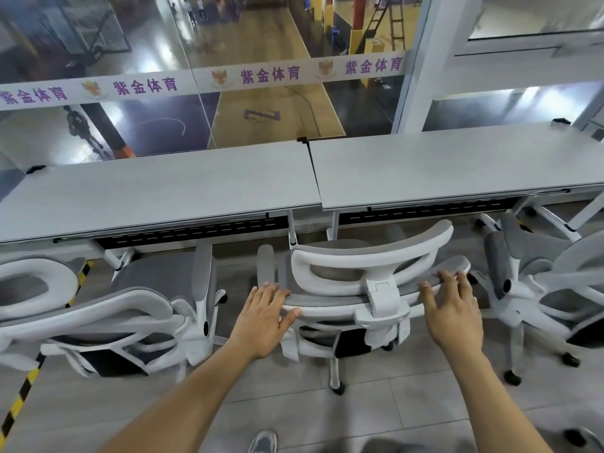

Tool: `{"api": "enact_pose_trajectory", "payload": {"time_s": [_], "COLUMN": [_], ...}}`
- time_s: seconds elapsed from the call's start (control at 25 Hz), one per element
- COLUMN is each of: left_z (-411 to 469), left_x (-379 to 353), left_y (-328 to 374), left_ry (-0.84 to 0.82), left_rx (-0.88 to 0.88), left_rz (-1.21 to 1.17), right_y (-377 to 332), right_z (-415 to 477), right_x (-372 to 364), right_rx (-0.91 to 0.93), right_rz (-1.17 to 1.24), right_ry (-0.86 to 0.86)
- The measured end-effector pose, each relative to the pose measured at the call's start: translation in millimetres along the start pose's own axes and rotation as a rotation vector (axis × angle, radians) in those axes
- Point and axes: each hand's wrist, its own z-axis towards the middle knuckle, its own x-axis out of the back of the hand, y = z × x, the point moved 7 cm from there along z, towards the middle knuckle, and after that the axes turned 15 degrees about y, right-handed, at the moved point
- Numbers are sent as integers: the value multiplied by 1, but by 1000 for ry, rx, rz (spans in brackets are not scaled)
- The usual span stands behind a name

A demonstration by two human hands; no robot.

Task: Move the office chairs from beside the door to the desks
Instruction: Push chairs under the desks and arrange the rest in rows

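Roughly facing desks (163, 191), chair (330, 302), backrest crosswise, left hand (261, 318) holding, right hand (452, 310) atop

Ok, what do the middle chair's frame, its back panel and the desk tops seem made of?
Chair frame: probably moulded plastic, white, smooth, slight sheen. Back panel: grey mesh or woven fabric, matte, fine texture. Desk tops: pale grey laminate-like board, matte with faint grain; core not visible.

**Left office chair** (98, 308): cut off by the frame's left edge. **Right office chair** (536, 276): cut off by the right edge. **Middle office chair** (369, 279): seat largely hidden behind its own backrest. **Shoe** (263, 442): cropped at the bottom edge. **Distant figures** (192, 8), top of the frame, left of centre: too small and blurred to describe.
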Motion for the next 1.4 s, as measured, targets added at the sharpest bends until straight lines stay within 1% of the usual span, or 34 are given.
{"api": "enact_pose_trajectory", "payload": {"time_s": [0.12,0.28,0.36,0.48,0.56,0.6,0.68,0.76,0.92,1.0,1.16,1.4], "left_z": [-7,-3,10,30,41,49,69,94,126,136,150,172], "left_x": [5,32,57,105,130,138,147,150,149,147,147,121], "left_y": [9,25,43,77,94,102,121,141,172,189,216,270], "left_ry": [7,107,205,401,487,497,460,387,311,294,296,217], "left_rx": [55,120,77,25,28,17,-59,-146,-200,-248,-277,-324], "left_rz": [-18,-120,-146,-169,-151,-145,-156,-163,-200,-197,-229,-255], "right_y": [0,-7,-17,-44,-67,-77,-95,-110,-125,-127,-125,-93], "right_z": [1,7,16,33,49,56,70,82,103,111,124,157], "right_x": [1,12,33,72,92,99,110,117,124,125,120,125], "right_rx": [5,5,42,112,150,167,189,214,253,252,272,240], "right_rz": [-18,8,93,254,330,354,390,414,397,404,370,334], "right_ry": [-13,-33,50,182,208,214,226,237,243,267,241,240]}}
